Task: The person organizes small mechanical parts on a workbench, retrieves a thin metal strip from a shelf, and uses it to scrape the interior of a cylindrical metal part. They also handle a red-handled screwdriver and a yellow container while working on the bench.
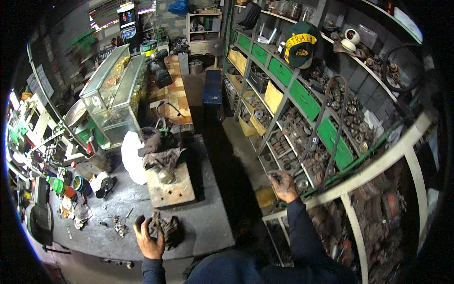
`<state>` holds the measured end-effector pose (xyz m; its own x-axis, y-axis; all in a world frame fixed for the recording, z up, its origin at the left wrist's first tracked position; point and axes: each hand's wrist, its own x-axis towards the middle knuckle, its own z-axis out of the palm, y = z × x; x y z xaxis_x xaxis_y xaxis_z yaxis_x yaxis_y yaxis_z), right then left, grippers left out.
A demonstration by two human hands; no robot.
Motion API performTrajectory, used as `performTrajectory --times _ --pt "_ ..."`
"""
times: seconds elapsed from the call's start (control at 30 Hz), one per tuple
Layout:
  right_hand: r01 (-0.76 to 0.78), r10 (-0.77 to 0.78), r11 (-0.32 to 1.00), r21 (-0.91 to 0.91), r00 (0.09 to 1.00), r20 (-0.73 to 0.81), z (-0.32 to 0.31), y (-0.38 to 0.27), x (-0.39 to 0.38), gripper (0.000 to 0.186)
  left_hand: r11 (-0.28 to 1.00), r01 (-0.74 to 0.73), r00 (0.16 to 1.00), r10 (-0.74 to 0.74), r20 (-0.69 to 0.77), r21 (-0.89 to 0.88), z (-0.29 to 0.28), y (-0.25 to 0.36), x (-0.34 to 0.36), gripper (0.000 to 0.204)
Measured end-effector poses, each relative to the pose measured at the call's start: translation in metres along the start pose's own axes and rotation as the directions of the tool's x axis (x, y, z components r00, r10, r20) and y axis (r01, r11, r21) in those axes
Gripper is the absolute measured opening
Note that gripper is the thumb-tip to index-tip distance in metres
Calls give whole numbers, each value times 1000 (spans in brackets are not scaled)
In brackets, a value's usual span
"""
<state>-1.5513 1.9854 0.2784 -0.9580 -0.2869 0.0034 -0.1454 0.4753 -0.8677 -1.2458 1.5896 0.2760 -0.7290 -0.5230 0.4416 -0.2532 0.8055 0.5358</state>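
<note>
At the front of the dark bench, my left hand has its fingers curled at a dark, crumpled, greasy rag. My right hand is raised off to the right, beside the shelving, with curled fingers; what they hold, if anything, is unclear. A stained board bears a metal part under a dirty cloth, next to a white bag. Loose small fittings and crumpled scraps lie left of my left hand.
Glass display cases stand behind the bench, cans and cups at its left. A dark aisle with a blue low bench runs between it and shelves of grimy parts, where a looped hose and cap hang.
</note>
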Motion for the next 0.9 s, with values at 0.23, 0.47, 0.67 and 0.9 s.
performTrajectory --times 0.23,0.47,0.67,0.9 --pt "289 -302 878 -383 953 28 -48 -19 184 30 956 284 945 -267 -187 69 75 77 -28 35" --pt "308 -250 855 -416 950 189 -46 15 233 28 975 223 974 -222 50 -8 116 177 -29 28" --pt "272 -221 916 -295 955 196 -53 36 236 25 927 375 927 -374 36 -25 126 170 -45 22" --pt "378 -373 907 -185 926 63 -107 -2 299 22 875 440 884 -462 -78 -202 173 179 15 32"
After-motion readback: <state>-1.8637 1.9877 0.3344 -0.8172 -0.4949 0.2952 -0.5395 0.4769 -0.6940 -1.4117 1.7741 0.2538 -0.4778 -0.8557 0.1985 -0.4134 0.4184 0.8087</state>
